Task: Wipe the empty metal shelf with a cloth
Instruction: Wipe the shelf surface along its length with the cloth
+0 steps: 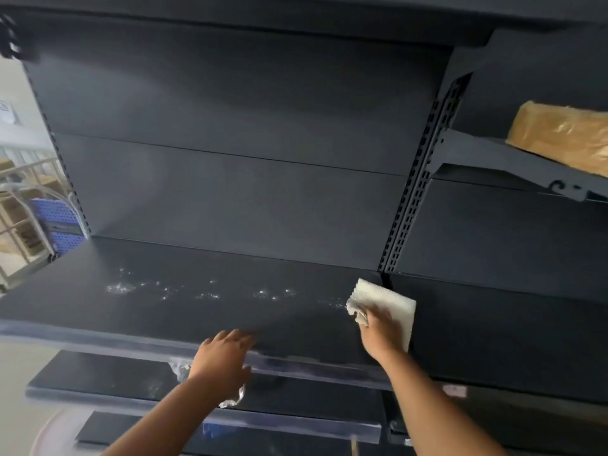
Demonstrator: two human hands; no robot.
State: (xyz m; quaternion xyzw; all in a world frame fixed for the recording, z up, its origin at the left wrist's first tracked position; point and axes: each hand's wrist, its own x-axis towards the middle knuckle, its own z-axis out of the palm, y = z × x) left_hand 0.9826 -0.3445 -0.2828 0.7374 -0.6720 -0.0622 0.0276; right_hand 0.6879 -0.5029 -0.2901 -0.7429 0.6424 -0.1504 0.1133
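Right hand (380, 327) pressed flat, grip clamped on the cloth (386, 306), at the right end of the metal shelf (138, 311), close to the slotted upright (424, 166). Left hand (225, 352) braced on the shelf's front edge, grip apart, nothing held. Best done by dragging leftward in long overlapping strokes through the wet droplets (204, 291), holding even pressure, reaching the back corner, refolding once damp. As for containers: blue perforated crate (61, 222) far left, contents not discernible; wrapped brown package (559, 136) on the neighbouring upper shelf.
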